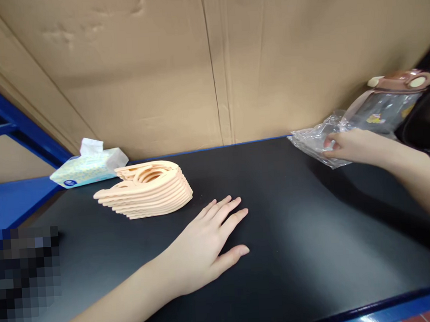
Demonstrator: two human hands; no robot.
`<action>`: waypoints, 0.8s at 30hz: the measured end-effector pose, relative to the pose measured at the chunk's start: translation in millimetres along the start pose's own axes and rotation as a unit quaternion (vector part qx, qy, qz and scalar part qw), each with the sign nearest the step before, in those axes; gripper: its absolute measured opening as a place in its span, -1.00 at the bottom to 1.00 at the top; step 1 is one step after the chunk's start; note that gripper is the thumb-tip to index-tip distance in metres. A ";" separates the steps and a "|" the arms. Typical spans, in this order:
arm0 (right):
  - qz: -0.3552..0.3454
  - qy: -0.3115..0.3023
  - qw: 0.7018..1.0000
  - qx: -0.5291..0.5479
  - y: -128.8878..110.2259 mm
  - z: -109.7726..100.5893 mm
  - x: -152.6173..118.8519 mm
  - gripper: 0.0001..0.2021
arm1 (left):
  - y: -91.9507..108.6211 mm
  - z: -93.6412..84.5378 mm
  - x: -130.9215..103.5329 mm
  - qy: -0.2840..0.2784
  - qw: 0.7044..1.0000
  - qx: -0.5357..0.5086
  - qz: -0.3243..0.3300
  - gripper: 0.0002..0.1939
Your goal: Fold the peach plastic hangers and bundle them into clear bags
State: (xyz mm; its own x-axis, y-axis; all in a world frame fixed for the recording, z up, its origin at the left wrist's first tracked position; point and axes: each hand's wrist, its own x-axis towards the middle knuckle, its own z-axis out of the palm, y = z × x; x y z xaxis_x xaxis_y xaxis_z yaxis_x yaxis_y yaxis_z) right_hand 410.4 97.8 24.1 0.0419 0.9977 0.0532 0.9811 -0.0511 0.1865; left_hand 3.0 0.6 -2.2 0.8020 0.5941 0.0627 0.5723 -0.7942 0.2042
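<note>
My left hand (214,238) lies palm down on the black tabletop (280,273), fingers spread and nothing in it. Beyond it to the left, a stack of peach plastic hangers (154,191) rests on the table. At the back right my right hand (340,146) has its fingers bent together at a crumpled clear plastic bag (314,143), gripping its near part. The bag lies near the table's back edge, beside a clear bottle with a brown lid (383,109).
A tissue box (91,167) stands at the back left, beside a blue metal frame (27,129). Cardboard (159,77) rises behind the table. A dark object (425,114) sits at the far right. Something pixelated covers the left edge.
</note>
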 end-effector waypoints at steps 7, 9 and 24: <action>0.018 0.151 0.985 -0.082 -19.8 -29.0 -16.9 -0.66 | 1.0 -0.6 -0.3 -0.012 0.999 -0.033 -0.016 -0.42; 0.015 0.202 0.975 -0.094 -28.8 -38.1 -23.3 -0.65 | 2.4 -0.3 -0.3 -0.007 0.997 -0.072 -0.032 -0.42; -0.558 0.425 0.712 0.043 -148.5 -21.8 -131.5 -0.69 | 8.3 5.2 7.3 0.172 0.809 -0.527 -0.196 -0.53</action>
State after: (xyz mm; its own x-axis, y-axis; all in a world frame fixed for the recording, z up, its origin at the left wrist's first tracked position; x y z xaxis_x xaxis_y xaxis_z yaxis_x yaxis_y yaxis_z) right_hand 255.1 -26.8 10.8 -0.8660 0.0276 0.4992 0.3244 0.7908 0.5191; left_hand 14.5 -2.4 -5.1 0.3954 0.9182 0.0217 0.1616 -0.0928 0.9825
